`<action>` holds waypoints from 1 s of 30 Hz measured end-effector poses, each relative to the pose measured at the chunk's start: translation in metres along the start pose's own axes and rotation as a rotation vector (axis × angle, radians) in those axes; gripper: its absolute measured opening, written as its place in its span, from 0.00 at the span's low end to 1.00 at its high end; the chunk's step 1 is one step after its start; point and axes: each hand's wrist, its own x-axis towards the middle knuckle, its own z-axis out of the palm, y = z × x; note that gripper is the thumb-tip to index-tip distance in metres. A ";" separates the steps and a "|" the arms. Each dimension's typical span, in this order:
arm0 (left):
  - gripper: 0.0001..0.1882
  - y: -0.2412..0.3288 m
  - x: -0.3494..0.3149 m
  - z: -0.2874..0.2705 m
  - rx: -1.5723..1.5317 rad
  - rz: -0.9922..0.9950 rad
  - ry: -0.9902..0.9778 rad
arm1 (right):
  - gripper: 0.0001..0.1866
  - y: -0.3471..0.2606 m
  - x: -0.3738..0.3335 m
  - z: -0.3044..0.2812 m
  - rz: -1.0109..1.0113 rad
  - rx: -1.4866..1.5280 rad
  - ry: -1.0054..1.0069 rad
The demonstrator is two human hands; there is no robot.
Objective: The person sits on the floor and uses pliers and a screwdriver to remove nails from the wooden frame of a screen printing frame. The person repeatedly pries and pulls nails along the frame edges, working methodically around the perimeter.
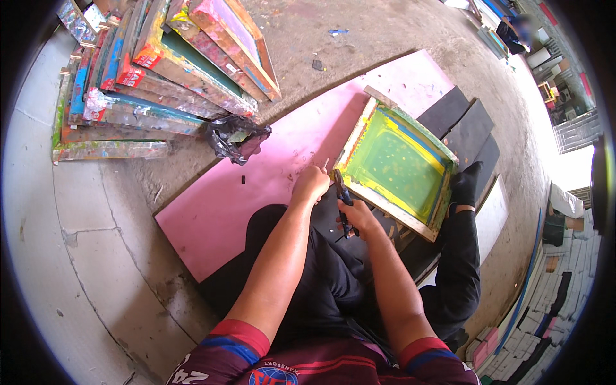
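scissors (342,200), stiff and light, best gripped by the handles: right hand (359,215) closed on them; left hand (310,185) curled, contents unclear.

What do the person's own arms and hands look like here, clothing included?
Both forearms are bare, and the left hand and right hand wear no gloves. Short maroon sleeves end above the elbows, each with a red cuff and blue band.

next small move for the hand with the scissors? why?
Probably close the blades. The right hand holds black scissors pointing up beside the wooden frame with the green-yellow mesh, and the left hand pinches something small at the tips, over the pink sheet. What is pinched is too small to tell.
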 end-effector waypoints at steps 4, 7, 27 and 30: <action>0.29 -0.007 0.008 0.005 0.028 0.007 0.024 | 0.21 -0.018 0.000 -0.014 0.073 -0.040 -0.042; 0.29 -0.003 0.008 0.006 0.082 0.044 0.013 | 0.20 -0.012 0.011 -0.017 0.074 -0.009 -0.013; 0.18 -0.009 0.014 0.002 -0.285 -0.004 -0.036 | 0.26 0.032 0.006 0.030 -0.235 -0.430 0.385; 0.14 -0.017 0.025 0.003 -0.558 -0.004 -0.081 | 0.26 0.034 0.001 0.025 -0.253 -0.297 0.257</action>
